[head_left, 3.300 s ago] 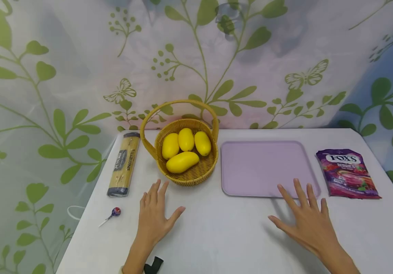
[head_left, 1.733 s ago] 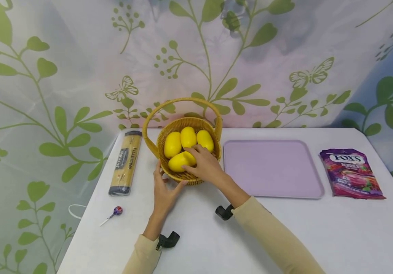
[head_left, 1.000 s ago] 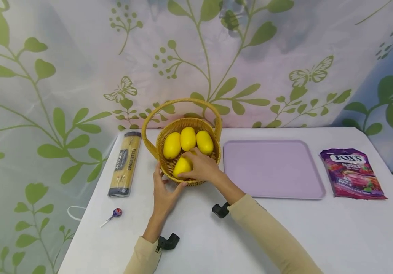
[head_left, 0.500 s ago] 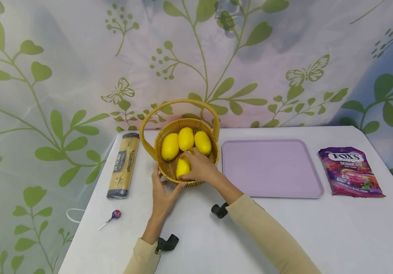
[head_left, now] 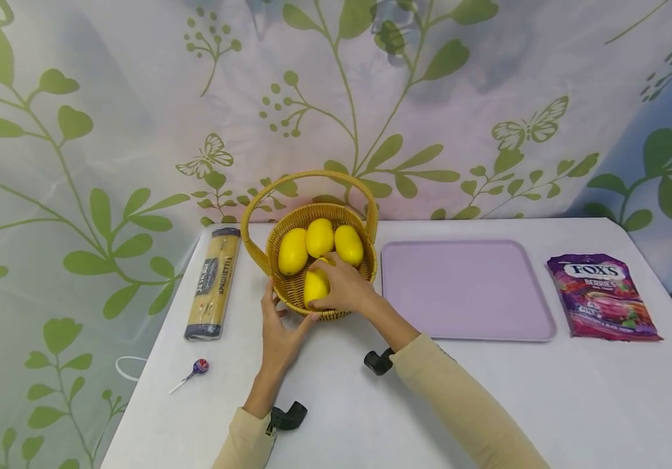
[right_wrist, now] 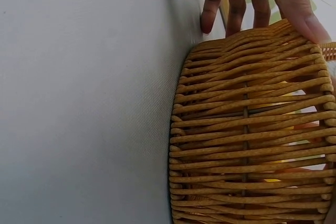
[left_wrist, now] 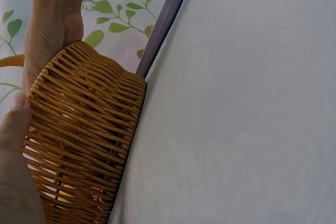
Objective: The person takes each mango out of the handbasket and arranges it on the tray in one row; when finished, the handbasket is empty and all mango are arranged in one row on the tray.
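A golden wicker basket (head_left: pixel 296 286) with a tall hoop handle stands on the white table, three yellow mangoes (head_left: pixel 320 238) in its back half. Inside its front part, my right hand (head_left: pixel 344 286) grips another yellow mango (head_left: pixel 315 290), thumb at the near end and fingers over the far side. My left hand (head_left: pixel 279 335) holds the basket's front left side. In the right wrist view the left thumb (right_wrist: pixel 304 19) presses on the rim while the fingers reach down outside. The left wrist view shows my right hand (left_wrist: pixel 55 30) dipping over the rim; its fingertips are hidden behind the weave.
Right of the basket lies a shallow lilac tray (head_left: pixel 467 290). Farther right is a purple Fox's candy bag (head_left: pixel 602 296). A spaghetti pack (head_left: pixel 214 283) lies at the left, with a lollipop (head_left: pixel 198 367) nearer me. A leaf-patterned curtain (head_left: pixel 430 117) hangs behind the table.
Both hands have come from over the table to the basket. My right hand has taken hold of the front mango and turned it from lying sideways to pointing towards me. The left hand has settled against the basket.
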`<action>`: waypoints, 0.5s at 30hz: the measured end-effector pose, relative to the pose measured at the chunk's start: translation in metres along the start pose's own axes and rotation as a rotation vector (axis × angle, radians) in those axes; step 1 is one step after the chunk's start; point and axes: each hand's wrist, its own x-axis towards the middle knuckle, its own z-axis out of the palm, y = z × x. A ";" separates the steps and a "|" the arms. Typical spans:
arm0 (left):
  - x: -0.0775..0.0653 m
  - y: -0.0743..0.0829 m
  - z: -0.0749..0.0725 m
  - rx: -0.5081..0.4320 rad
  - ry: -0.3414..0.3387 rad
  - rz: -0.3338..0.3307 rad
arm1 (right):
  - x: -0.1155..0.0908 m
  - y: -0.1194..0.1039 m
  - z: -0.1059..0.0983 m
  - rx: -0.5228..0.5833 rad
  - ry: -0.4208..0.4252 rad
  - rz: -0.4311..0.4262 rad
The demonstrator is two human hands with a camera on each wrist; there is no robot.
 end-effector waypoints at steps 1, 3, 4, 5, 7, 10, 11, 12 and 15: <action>0.000 0.000 0.000 0.002 0.001 0.004 | 0.000 0.000 -0.001 0.004 -0.001 -0.001; 0.000 -0.001 0.000 0.001 0.001 0.004 | -0.001 0.000 -0.002 0.015 -0.002 -0.005; 0.000 -0.001 0.000 0.001 0.002 0.007 | -0.001 0.000 -0.002 0.021 -0.002 -0.008; 0.000 -0.002 0.000 0.000 0.001 0.009 | -0.002 0.000 -0.003 0.026 0.000 -0.012; 0.000 -0.002 0.000 -0.001 0.000 0.020 | -0.002 0.000 -0.004 0.033 0.000 -0.021; 0.000 -0.003 0.000 -0.003 -0.001 0.030 | -0.003 0.001 -0.005 0.046 0.012 -0.032; 0.000 -0.003 0.000 -0.003 -0.002 0.032 | -0.003 0.002 -0.006 0.048 0.018 -0.034; 0.000 -0.003 0.000 0.000 -0.002 0.032 | -0.004 0.002 -0.006 0.052 0.024 -0.037; 0.000 -0.003 0.000 0.008 -0.002 0.034 | -0.006 0.001 -0.010 0.060 0.034 -0.038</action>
